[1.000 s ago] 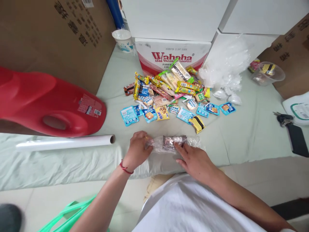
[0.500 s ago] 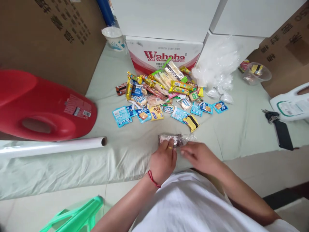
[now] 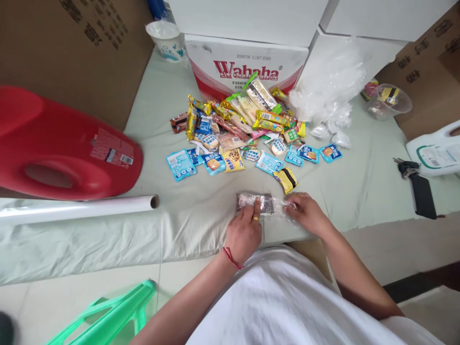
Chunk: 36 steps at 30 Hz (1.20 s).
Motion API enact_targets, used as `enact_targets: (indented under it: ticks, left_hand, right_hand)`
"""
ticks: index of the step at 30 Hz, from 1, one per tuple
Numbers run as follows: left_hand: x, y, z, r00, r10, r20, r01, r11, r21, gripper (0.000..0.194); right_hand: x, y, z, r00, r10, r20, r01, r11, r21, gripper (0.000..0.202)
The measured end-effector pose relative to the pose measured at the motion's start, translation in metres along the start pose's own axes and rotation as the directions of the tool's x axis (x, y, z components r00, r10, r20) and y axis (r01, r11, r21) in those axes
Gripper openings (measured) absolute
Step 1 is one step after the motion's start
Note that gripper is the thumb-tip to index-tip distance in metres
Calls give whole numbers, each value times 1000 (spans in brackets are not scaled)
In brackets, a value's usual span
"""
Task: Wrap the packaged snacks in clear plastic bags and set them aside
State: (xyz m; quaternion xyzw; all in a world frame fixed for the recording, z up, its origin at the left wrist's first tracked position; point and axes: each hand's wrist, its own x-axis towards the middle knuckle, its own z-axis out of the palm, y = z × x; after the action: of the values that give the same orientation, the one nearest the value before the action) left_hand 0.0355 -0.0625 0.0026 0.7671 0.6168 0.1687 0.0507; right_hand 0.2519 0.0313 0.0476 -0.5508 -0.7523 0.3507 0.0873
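Note:
A dark-wrapped snack pack [image 3: 266,203] inside a clear plastic bag [image 3: 282,208] lies near the table's front edge. My left hand [image 3: 246,227], with a ring and a red string bracelet, holds the pack down, its index finger stretched across the top. The bag's loose right end is pinched between the fingers of my right hand [image 3: 305,212]. Just beyond is a yellow snack packet [image 3: 286,180] with a black band. Behind it spreads a heap of wrapped snacks, with a blue packet [image 3: 181,165] at its left edge.
A Wahaha carton [image 3: 247,62] and crumpled clear plastic bags [image 3: 327,81] stand behind the heap. On the left are a red jug [image 3: 68,143] and a white roll [image 3: 79,209]. A plastic tub [image 3: 390,103], white bottle [image 3: 436,151] and keys with a black case [image 3: 422,194] are at right.
My right hand has moved right and closed on the bag's loose end, drawing it out from the pack. My left hand stays on the pack. The view has tilted slightly.

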Motion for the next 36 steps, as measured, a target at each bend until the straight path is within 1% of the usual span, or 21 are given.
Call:
enact_targets:
  ticks: [3,4,5,7,8,9,12,15,17,19,21,23,25,26,27,28,29,30,32,34,36]
  left_hand:
    - [0,-2,1,1000,10,-2,-10,1000,-4,63]
    - [0,-3,2,1000,8,8,-8,1000,-5,63]
    - [0,-3,1,1000,4,22,-4,1000,-5,63]
    - [0,-3,0,999,0,52,0,1000,-4,63]
    - [0,-3,-1,998,1,63,-1,1000,-3,63]
    - [0,-2,-1,998,5,70,-5,1000,0,62]
    - [1,0,-1,997,7,80,-8,1000,10,59]
    - [3,-1,-1,995,13,98,-10,1000,-26,41]
    - [6,-7,-3,995,37,90,-26,992,-122,29]
    - [6,-16,-9,996,65,59,-45,956,-289,24]
    - [1,-28,-19,996,80,46,-45,855,-516,25]
    - [-11,-38,-29,998,11,55,32,694,-719,29]
    - [-25,-43,-37,983,-184,30,130,559,-819,31]
    - [-30,-43,-41,956,-293,-12,153,533,-832,29]
    - [-33,-42,-44,927,-369,-72,152,544,-825,28]
    - [-34,-40,-47,913,-385,-134,130,587,-799,26]
    - [-31,-37,-48,923,-339,-179,90,647,-757,27]
    - [-26,-35,-48,950,-245,-195,38,708,-706,30]
    - [-11,-32,-45,991,-1,-134,-80,796,-600,40]
    - [3,-35,-38,984,175,-29,-164,839,-519,48]
    - [12,-42,-30,964,263,51,-211,863,-459,53]
  right_hand:
    - [-8,4,-2,990,30,-141,-4,983,182,29]
    - [-9,3,-3,987,66,-147,-32,974,224,32]
    - [-11,1,-2,988,103,-117,-71,965,253,36]
    - [-11,-7,-1,987,163,-1,-156,946,283,43]
    - [-10,-12,0,983,181,37,-183,937,296,41]
    - [-7,-18,1,981,188,41,-191,929,317,37]
    - [8,-42,13,982,171,-76,-131,919,372,30]
    - [27,-72,31,991,103,-79,-73,945,320,17]
    - [35,-88,44,997,19,-77,-1,973,229,16]
    - [34,-96,52,995,-66,-75,76,987,139,25]
    - [26,-98,57,991,-123,-56,128,989,78,34]
    - [15,-94,62,984,-174,-33,174,985,7,43]
    - [4,-91,69,973,-230,-8,227,966,-122,52]
    - [-2,-90,73,968,-249,11,246,949,-195,56]
    - [-6,-90,78,966,-257,34,257,931,-260,60]
    - [-10,-90,83,965,-254,59,260,915,-309,63]
    - [-14,-90,87,966,-244,83,258,906,-336,62]
    - [-18,-90,90,966,-233,109,256,905,-340,59]
    - [-27,-88,92,952,-239,193,289,909,-300,51]
    - [-36,-83,84,908,-297,295,368,904,-220,46]
    - [-46,-76,67,828,-399,394,464,882,-82,39]
